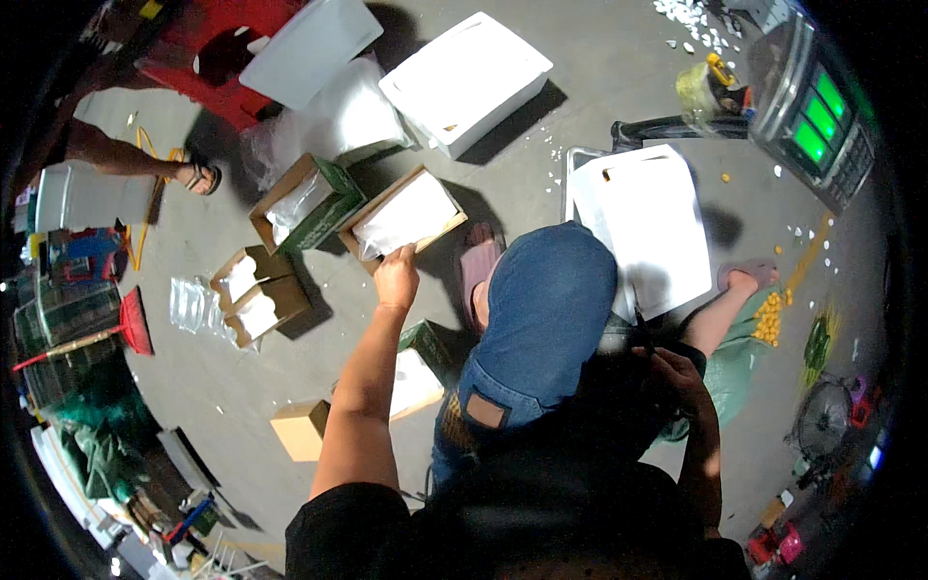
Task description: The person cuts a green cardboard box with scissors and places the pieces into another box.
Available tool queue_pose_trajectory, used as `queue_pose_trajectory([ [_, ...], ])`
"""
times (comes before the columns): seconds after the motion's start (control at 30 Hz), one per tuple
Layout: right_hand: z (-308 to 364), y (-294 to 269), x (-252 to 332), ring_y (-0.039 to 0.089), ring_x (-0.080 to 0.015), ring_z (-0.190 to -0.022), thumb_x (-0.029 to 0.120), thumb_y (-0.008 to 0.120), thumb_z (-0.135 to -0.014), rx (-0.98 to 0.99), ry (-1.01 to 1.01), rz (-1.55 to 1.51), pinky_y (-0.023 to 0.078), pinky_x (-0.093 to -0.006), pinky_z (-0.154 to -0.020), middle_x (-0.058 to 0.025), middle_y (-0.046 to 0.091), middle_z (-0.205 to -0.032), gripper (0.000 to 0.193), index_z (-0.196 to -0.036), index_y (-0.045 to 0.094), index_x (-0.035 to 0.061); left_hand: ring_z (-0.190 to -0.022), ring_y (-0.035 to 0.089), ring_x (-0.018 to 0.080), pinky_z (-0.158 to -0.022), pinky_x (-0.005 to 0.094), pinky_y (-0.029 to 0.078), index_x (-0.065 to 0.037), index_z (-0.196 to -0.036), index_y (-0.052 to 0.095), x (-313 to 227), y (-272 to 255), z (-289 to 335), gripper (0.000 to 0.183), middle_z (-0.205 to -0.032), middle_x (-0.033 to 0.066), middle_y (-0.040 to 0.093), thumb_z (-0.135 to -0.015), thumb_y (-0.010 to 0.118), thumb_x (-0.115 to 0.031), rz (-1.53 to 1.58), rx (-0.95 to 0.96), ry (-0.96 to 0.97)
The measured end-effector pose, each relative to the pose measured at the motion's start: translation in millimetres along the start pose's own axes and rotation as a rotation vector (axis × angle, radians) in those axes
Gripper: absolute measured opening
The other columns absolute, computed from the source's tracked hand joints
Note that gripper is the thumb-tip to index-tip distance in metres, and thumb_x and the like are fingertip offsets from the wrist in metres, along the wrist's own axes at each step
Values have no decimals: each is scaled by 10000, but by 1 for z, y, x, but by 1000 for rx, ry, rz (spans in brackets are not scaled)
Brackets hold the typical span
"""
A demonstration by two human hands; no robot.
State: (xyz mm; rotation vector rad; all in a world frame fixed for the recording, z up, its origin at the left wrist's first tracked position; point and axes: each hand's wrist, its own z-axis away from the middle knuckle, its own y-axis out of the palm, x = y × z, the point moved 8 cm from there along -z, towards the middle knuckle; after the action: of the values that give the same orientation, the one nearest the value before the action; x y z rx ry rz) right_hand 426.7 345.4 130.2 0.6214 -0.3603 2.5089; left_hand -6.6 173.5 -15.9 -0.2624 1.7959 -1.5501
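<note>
Apparently, left hand (397, 277) pinching liner (401, 217) in cardboard box (444, 228); right hand (676, 377) shadowed, grip beyond telling.

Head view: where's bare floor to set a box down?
Grey floor, specks aside, between red sweeping tool, leftmost open carton and small tan box; also between upper white box and scattered white bits. Crowded: around left hand, where bag-lined carton and green-sided carton sit close together.

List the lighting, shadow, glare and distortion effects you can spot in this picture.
Head view: black fisheye surround; head view: the upper white box throws a dark shadow at its lower right; head view: glare nearly bleaches the lower white box near the right hand; head view: deep shadow obscures that hand's grip.
</note>
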Motion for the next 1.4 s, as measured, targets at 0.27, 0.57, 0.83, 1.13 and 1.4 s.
queue_pose_trajectory([
  [0.27,0,20,39,564,-142,-868,229,462,-931,-25,4,102,442,-257,-775,-85,622,-965,324,-1142,577,11,-860,534,322,-787,408,403,-30,-951,584,41,-122,-18,201,-904,146,596,-796,624,-151,27,-497,28],
  [0.57,3,21,28,568,-121,-805,164,452,-940,-39,-4,-14,454,-240,-731,-70,627,-942,279,-1144,575,18,-764,608,340,-681,428,496,-77,-874,595,177,-55,-84,154,-819,138,635,-784,490,-144,-474,-4,-56],
  [0.83,31,12,17,526,-96,-659,216,460,-940,-107,15,-87,431,-231,-613,-21,587,-755,288,-1122,590,34,-806,627,367,-710,450,506,0,-874,625,190,-132,-85,308,-840,220,635,-825,518,-286,-641,46,-271],
  [1.13,20,35,17,499,-89,-555,302,416,-948,15,-247,-46,407,-222,-520,-24,549,-646,385,-1205,520,35,-688,618,410,-600,426,489,96,-738,613,36,-314,-9,368,-677,288,585,-713,696,-261,-395,107,-266],
  [1.4,97,68,74,586,-181,-819,151,427,-923,-62,-671,181,471,-283,-732,-122,593,-1025,409,-1329,417,104,-617,652,262,-558,349,491,73,-769,626,-190,-361,60,165,-686,215,628,-758,649,-90,-182,157,-38],
])
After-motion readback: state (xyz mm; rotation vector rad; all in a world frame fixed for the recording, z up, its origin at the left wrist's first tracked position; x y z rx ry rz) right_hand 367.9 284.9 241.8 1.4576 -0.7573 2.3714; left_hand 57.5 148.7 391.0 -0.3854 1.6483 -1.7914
